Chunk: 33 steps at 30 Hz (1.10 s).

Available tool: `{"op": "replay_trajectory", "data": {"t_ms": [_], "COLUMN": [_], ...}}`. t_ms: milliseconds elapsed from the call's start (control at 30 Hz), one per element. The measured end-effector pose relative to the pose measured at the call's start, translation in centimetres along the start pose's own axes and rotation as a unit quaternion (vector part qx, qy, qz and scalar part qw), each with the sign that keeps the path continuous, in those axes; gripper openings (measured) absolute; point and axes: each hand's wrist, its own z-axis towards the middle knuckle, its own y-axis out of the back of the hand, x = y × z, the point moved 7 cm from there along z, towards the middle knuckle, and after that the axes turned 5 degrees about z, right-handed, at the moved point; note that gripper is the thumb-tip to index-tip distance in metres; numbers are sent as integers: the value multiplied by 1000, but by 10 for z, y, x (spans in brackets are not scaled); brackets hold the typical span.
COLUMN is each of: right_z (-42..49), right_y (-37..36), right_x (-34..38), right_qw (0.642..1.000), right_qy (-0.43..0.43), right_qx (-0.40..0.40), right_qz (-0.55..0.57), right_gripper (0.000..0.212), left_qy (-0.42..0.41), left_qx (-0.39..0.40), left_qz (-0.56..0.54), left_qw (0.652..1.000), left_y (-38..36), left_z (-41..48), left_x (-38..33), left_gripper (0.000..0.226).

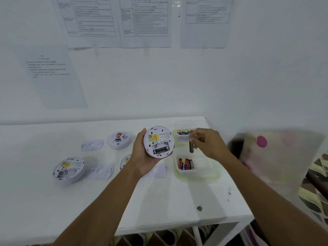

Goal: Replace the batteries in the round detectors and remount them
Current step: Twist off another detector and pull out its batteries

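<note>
On the bench [35,201], at the far left, a spare detector [68,170] lies back up with its bay apparently empty. Two plates [92,144] lie near it, and a third detector [119,140] sits farther back. In the middle, the left hand [142,157] cups the held detector [158,142] by its rim above the bench, back toward the camera, with one cell [161,150] already seated in the bay. Just to its right, the right hand [207,142] pinches a loose battery [191,147] by its top end, so it hangs upright, apart from the detector. Beyond lie a far tub [181,139] and a near tub [204,174], both holding batteries. The detector looks like light, stiff plastic with a smooth shell, so it is best held around the rim, clear of the bay. The battery is small, hard and slick, and a grip nearer its middle would probably steer it in more surely.
</note>
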Motion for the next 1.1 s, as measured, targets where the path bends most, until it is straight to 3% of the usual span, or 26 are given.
{"op": "replay_trajectory", "data": {"t_ms": [233,433,567,867,967,1100], "right_z": [-2,-7,-9,-38,-49,-58], "right_y": [-16,-29,-22,-41,-50,-64], "right_x": [-57,-71,-64,30,41,41], "right_qw": [968,963,980,998,993,991], "right_qy": [-124,-158,-130,56,77,64], "right_qx": [100,102,68,-23,-69,-102], "right_qz": [-192,-194,-135,16,56,64], "right_gripper": [10,7,14,25,12,23], "left_qy": [21,28,18,-10,-26,-39], "left_qx": [18,35,52,40,24,-3], "left_qz": [0,-33,-35,-40,-54,-72], "left_qw": [1000,998,998,998,998,997], "left_y": [-5,-3,-4,-6,-7,-1], "left_z": [5,4,0,-6,-10,-11], "left_x": [16,18,18,11,7,4], "left_gripper": [76,59,64,68,65,60]}}
